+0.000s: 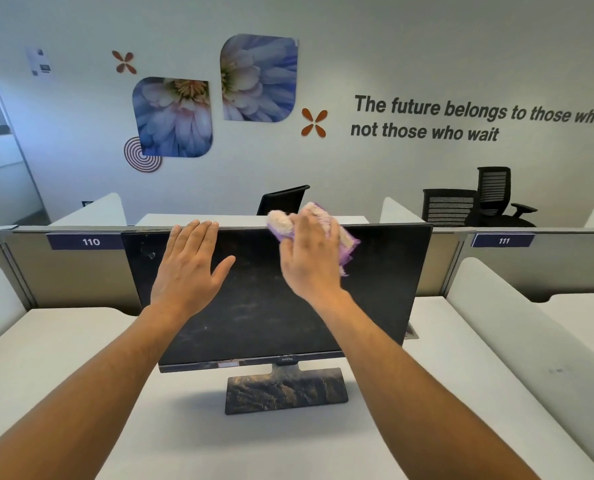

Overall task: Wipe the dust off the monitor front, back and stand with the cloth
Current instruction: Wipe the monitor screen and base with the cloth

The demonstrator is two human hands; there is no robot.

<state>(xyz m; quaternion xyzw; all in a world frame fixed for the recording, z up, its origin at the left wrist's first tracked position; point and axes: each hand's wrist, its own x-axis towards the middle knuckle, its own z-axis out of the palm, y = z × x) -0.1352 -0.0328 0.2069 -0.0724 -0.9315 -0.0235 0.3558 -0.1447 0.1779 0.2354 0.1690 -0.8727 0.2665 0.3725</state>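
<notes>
A black monitor [385, 271] stands on the white desk, its dark screen smeared with dust. Its flat rectangular stand base [286, 393] is heavily dusted too. My left hand [188, 268] lies flat with straight fingers against the upper left of the screen, fingertips at the top edge. My right hand [311, 254] presses a pink and purple cloth [349, 242] against the screen's upper middle, near the top edge. The cloth bunches out above and to the right of the fingers. The monitor's back is hidden.
The white desk [80, 341] has low white dividers on both sides and a grey partition [66, 271] labelled 110 and 111 behind the monitor. Black office chairs [489, 202] stand beyond the partition, by a decorated wall.
</notes>
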